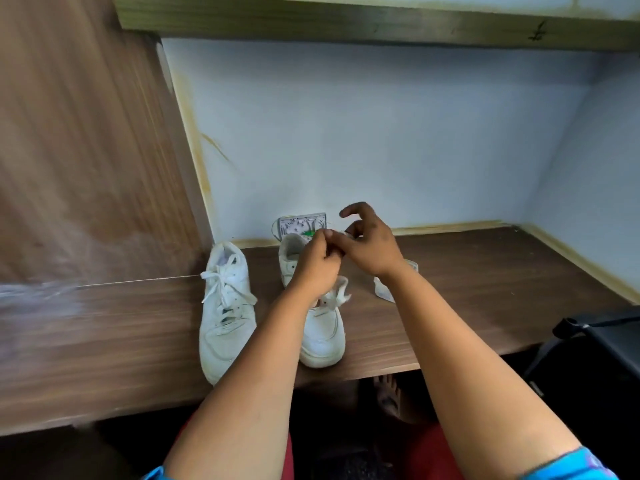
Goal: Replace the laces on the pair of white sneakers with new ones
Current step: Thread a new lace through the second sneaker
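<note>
Two sneakers sit mid-frame on the desk [467, 271], the left sneaker [227, 306] laced and the right sneaker [322, 334] under our hands, where the left hand [317, 268] and right hand [369, 244] both pinch something small, probably a floppy, light lace best gripped near its stiff tip.

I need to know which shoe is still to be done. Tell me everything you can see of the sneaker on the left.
The left sneaker is white, of a leather-like material, slightly grubby. It lies flat on the brown wooden desk, toe toward the person and reaching the desk's front edge, heel toward the wall. White laces are still threaded through its eyelets and tied in a loose bow. Neither hand touches it; it stands apart from the other sneaker, with the left forearm crossing near its toe.
</note>
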The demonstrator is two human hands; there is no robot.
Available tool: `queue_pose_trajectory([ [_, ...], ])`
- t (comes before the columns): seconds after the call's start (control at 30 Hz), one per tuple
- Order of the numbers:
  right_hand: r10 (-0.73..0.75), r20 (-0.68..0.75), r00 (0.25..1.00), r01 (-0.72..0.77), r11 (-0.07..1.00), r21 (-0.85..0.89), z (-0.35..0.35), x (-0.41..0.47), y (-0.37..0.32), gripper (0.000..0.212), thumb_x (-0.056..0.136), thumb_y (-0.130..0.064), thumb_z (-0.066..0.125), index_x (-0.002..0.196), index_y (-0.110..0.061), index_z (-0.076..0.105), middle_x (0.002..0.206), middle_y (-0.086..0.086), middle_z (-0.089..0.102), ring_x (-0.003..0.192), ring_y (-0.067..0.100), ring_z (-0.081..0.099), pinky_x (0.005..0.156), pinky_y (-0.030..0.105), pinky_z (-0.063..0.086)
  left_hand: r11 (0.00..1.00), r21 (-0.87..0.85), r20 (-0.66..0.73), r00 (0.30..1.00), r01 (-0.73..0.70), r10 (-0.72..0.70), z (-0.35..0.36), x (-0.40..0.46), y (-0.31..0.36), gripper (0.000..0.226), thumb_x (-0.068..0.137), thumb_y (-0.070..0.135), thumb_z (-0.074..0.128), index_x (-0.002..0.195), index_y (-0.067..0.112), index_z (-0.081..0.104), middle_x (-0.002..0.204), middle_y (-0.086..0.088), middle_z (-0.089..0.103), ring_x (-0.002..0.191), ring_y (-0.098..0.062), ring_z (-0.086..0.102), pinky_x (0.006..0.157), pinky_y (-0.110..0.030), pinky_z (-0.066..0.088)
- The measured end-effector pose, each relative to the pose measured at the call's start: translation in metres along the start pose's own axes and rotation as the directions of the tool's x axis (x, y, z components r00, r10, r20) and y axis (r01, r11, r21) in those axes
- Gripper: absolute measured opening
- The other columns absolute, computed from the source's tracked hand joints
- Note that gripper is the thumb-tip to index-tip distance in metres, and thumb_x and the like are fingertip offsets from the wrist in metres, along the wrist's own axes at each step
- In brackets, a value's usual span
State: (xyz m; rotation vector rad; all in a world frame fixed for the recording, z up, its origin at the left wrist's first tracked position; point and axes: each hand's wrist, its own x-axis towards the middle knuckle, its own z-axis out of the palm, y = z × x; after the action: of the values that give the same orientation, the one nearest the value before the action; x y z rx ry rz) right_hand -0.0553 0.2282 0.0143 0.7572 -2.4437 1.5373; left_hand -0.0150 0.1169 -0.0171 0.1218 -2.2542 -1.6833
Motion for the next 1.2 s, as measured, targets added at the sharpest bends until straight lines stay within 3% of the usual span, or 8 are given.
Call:
queue_pose_trajectory([
  [0.1, 0.157, 0.173, 0.972, -0.214, 0.896, 0.388, 0.008, -0.006, -0.002, 0.046, 0.076, -0.04, 0.078, 0.111, -0.022, 0.052, 0.076, 0.007, 0.061, 0.066, 0.014, 0.056, 0.068, 0.03, 0.045, 0.997, -0.067, -0.053, 0.998, 0.029, -0.033, -0.019, -0.008, 0.003, 0.013, 0.1, 0.018, 0.046, 0.09, 0.019, 0.055, 0.069, -0.007, 0.054, 0.058, -0.003, 0.046, 0.053, -0.022, 0.034],
  [0.3, 0.18, 0.494, 0.851, -0.321, 0.922, 0.218, 0.018, -0.022, 0.004, 0.014, 0.09, -0.028, 0.067, 0.095, -0.016, 0.065, 0.065, 0.003, 0.047, 0.047, 0.009, 0.037, 0.042, 0.02, 0.029, 0.821, -0.57, -0.341, 0.909, 0.005, -0.242, -0.084, -0.01, 0.018, 0.028, 0.101, 0.023, 0.046, 0.075, 0.018, 0.051, 0.055, 0.009, 0.044, 0.037, -0.001, 0.034, 0.037, -0.014, 0.025],
  [0.57, 0.236, 0.283, 0.93, -0.234, 0.971, -0.041, 0.004, -0.015, 0.016, 0.033, 0.088, -0.042, 0.065, 0.079, -0.01, 0.066, 0.055, -0.008, 0.042, 0.058, 0.014, 0.038, 0.055, 0.028, 0.031, 0.961, -0.152, -0.814, 0.522, 0.23, -0.254, -0.166, -0.013, -0.031, 0.028, 0.1, 0.024, 0.042, 0.108, 0.002, 0.057, 0.114, -0.023, 0.062, 0.108, -0.038, 0.057, 0.087, -0.037, 0.043],
  [0.67, 0.143, 0.181, 0.973, -0.095, 0.963, -0.253, 0.016, -0.015, 0.005, 0.028, 0.097, -0.036, 0.052, 0.086, -0.015, 0.067, 0.075, -0.005, 0.058, 0.074, 0.013, 0.051, 0.063, 0.024, 0.037, 0.712, 0.423, -0.666, 0.725, 0.56, -0.174, -0.161, -0.022, -0.035, 0.029, 0.093, 0.039, 0.051, 0.113, 0.019, 0.06, 0.132, -0.011, 0.046, 0.124, -0.033, 0.039, 0.1, -0.041, 0.034],
  [0.8, -0.002, 0.368, 0.93, 0.055, 0.989, -0.135, 0.051, -0.021, -0.029, 0.024, 0.099, -0.029, 0.048, 0.088, -0.016, 0.065, 0.084, 0.004, 0.063, 0.074, 0.01, 0.052, 0.065, 0.018, 0.037, 0.85, 0.524, -0.179, 0.983, 0.058, 0.043, -0.109, -0.021, -0.014, 0.035, 0.095, 0.048, 0.047, 0.111, 0.02, 0.062, 0.123, -0.005, 0.058, 0.121, -0.028, 0.051, 0.104, -0.041, 0.038],
  [0.9, -0.027, 0.385, 0.922, 0.067, 0.994, -0.091, 0.063, -0.024, -0.036, 0.022, 0.097, -0.019, 0.048, 0.079, -0.018, 0.059, 0.069, -0.007, 0.058, 0.062, 0.001, 0.049, 0.062, 0.021, 0.037, 0.952, 0.304, 0.016, 0.999, 0.027, -0.033, -0.082, -0.031, 0.0, 0.046, 0.099, 0.05, 0.038, 0.092, 0.011, 0.062, 0.088, -0.007, 0.067, 0.089, -0.023, 0.063, 0.081, -0.03, 0.048],
  [1.03, 0.036, 0.35, 0.936, 0.008, 0.992, -0.124, 0.045, -0.022, -0.021, 0.033, 0.098, -0.034, 0.05, 0.068, -0.023, 0.056, 0.065, -0.01, 0.052, 0.06, 0.001, 0.046, 0.06, 0.018, 0.036, 0.954, 0.293, -0.223, 0.975, 0.069, -0.002, -0.117, -0.023, -0.015, 0.049, 0.097, 0.045, 0.048, 0.06, 0.014, 0.051, 0.055, -0.001, 0.045, 0.061, -0.022, 0.046, 0.061, -0.03, 0.035],
  [1.2, 0.17, 0.284, 0.944, -0.147, 0.984, -0.099, 0.016, -0.023, 0.014, 0.033, 0.098, -0.033, 0.05, 0.069, -0.021, 0.06, 0.064, -0.006, 0.049, 0.058, 0.009, 0.043, 0.061, 0.027, 0.036, 0.746, 0.484, -0.596, 0.797, 0.458, -0.102, -0.168, -0.021, -0.032, 0.04, 0.097, 0.041, 0.048, 0.083, 0.008, 0.063, 0.095, -0.017, 0.067, 0.093, -0.037, 0.061, 0.071, -0.034, 0.041],
])
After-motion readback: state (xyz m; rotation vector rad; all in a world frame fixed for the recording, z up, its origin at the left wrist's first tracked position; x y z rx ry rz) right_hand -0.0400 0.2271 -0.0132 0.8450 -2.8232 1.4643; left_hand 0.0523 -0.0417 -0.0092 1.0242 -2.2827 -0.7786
